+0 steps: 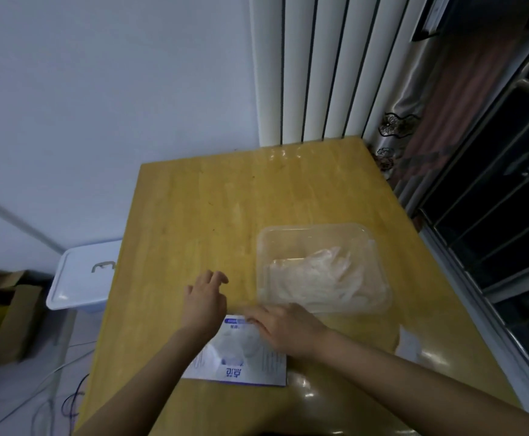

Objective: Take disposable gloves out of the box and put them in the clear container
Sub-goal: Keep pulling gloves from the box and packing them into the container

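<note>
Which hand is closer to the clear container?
Right. The right hand is just short of the clear container, over the glove box; the left hand is farther left.

We see a yellow wooden tabletop (194,199), a pale blue wall (99,89), and a white ribbed radiator (320,73) behind its far edge.
</note>
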The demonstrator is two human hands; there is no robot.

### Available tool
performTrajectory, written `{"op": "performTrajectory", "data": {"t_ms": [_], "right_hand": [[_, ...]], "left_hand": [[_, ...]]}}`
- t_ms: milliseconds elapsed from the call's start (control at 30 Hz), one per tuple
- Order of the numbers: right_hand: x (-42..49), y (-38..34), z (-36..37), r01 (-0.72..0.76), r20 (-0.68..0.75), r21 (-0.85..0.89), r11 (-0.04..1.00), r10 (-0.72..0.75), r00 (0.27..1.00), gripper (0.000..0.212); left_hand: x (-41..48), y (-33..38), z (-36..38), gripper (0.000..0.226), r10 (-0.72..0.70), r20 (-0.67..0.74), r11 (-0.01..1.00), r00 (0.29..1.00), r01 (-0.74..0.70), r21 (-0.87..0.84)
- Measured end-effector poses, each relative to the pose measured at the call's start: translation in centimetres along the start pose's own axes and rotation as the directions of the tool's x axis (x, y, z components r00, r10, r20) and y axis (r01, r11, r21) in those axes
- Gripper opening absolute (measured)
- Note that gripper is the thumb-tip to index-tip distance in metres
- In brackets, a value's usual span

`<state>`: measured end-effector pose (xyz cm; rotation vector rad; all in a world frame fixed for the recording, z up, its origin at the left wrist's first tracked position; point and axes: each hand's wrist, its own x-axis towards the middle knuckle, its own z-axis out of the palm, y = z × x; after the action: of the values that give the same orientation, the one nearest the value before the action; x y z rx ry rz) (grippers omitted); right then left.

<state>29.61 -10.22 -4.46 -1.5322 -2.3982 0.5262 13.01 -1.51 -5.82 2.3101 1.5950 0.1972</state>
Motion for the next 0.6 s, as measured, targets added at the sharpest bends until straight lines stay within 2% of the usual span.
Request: {"op": "performTrajectory", "data": {"t_ms": [100,200,400,533,600], "right_hand": [[-0.5,-0.3,1.7,-0.138,0.227,-0.066,0.988,0.149,0.962,0.032],[-0.8,-0.2,2.7,-0.202,0.324,-0.108,0.973,0.226,0.918,0.038],[-0.6,-0.4,2.9,-0.250,0.298,-0.155,0.956,0.286,0.910,0.028],[-0.9,-1.1,3.1,-0.287,0.212,-0.049,0.957,0.291,0.933,0.035],[-0.6,-1.5,3.0,-0.338,0.199,0.016,0.941,0.328,0.924,0.035]], "left_hand": [[-1.8,-2.0,1.2,0.034,-0.059,0.272,0.997,0.960,0.041,0.070],[-3.2,-2.3,1.8,0.036,-0.048,0.405,0.992,0.913,-0.002,0.122],[-4.9,-1.8,1.8,0.036,-0.035,0.407,0.994,0.913,-0.012,0.112],[-6.1,-1.5,1.9,0.031,0.037,0.300,0.993,0.953,-0.001,-0.121],[-6.4,-1.3,1.8,0.036,0.083,0.309,0.984,0.948,-0.030,-0.173]]}}
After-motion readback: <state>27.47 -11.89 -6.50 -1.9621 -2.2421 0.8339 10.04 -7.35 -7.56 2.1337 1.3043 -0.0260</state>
